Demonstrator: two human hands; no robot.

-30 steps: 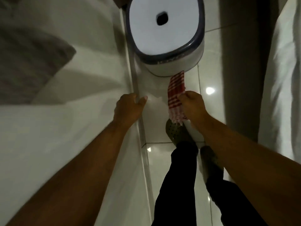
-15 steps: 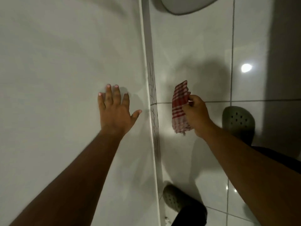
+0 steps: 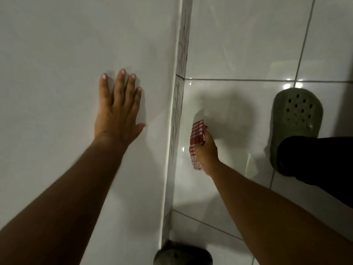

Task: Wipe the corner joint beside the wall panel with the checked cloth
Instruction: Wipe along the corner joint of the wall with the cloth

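My left hand (image 3: 118,111) lies flat on the pale wall panel (image 3: 66,64), fingers spread and pointing up, holding nothing. The corner joint (image 3: 176,115), a narrow strip with dark scratch-like marks, runs from top to bottom just right of the panel's edge. My right hand (image 3: 207,150) is closed around the red-and-white checked cloth (image 3: 196,138), folded into a narrow band. The cloth hangs over the glossy floor tile, a short way right of the joint and apart from it.
Glossy white floor tiles (image 3: 238,50) with dark grout lines fill the right side. A grey-green clog (image 3: 297,119) under a dark trouser leg (image 3: 321,163) stands at the right. Another clog (image 3: 183,255) shows at the bottom edge by the joint.
The view dropped and closed in; the white bin has left the top of the frame. My left hand went from gripping the panel's edge to lying flat on it. My right hand and cloth moved lower, nearer the joint.
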